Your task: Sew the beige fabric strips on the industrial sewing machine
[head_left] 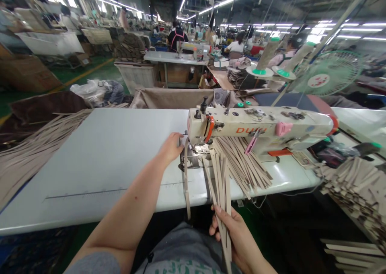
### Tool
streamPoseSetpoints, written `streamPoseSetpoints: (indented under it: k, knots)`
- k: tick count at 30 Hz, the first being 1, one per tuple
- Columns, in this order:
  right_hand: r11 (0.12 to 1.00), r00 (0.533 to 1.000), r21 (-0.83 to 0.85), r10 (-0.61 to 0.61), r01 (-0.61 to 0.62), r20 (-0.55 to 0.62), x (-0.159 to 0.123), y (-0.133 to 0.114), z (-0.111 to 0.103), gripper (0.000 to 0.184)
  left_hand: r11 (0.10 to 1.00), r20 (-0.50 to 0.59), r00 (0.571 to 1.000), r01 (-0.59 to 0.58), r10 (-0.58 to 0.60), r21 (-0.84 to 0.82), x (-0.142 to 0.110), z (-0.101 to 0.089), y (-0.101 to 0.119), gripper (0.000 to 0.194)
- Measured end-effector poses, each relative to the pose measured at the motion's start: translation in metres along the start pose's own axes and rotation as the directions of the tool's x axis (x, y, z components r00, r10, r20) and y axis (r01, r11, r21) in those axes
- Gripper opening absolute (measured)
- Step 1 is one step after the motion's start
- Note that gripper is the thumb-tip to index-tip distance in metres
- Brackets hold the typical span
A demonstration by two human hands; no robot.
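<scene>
A bundle of narrow beige strips (222,185) runs from the sewing machine's bed down over the table's front edge. My right hand (230,229) is closed around its lower part, thumb on top. At the left side of the sewing machine (259,125), my left hand (172,147) has its fingers curled beside the needle area. Whatever is between those fingertips is hidden. Right by them, a single beige strip (186,181) hangs down past the table edge. More loose strips (247,165) lie fanned out under the machine's arm.
The white table (120,145) has a ruler marking along its front. Long strips (39,141) are heaped at left, and stacked strips (358,189) at right. Thread cones (267,56) and a green fan (331,73) stand behind the machine. A fabric-lined bin (175,97) adjoins the back edge.
</scene>
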State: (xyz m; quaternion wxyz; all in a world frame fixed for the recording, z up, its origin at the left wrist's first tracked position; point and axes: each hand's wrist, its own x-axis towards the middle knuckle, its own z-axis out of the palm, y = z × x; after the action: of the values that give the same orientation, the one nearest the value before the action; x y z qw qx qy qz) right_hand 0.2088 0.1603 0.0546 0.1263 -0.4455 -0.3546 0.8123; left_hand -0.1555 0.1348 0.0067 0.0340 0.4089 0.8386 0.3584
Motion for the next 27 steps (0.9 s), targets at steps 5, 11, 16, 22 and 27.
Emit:
streamPoseSetpoints:
  k: [5,11,16,22,27]
  knots:
    - [0.996,0.999,-0.084,0.013,-0.01,0.029,-0.004,0.016,-0.007,0.061,0.999,0.05,0.998,-0.023,0.024,-0.037,0.004,0.004,0.005,0.041]
    - [0.978,0.989,-0.149,-0.141,0.146,0.043,0.001,0.017,0.001,0.06,0.999,0.184,0.983,-0.027,0.019,0.042,0.023,0.006,0.022,0.031]
    - [0.967,0.983,-0.176,-0.176,0.184,0.056,0.013,0.008,0.015,0.069,0.999,0.159,0.987,0.034,-0.03,-0.023,0.033,0.008,0.029,0.054]
    - [0.948,0.97,-0.207,-0.237,0.242,0.049,0.023,0.004,0.021,0.069,0.996,0.172,0.985,-0.023,0.007,0.09,0.028,0.015,0.026,0.051]
    - [0.95,0.969,-0.191,-0.245,0.245,0.025,0.022,0.006,0.025,0.066,0.992,0.172,0.985,-0.008,-0.015,0.128,0.026,0.018,0.026,0.05]
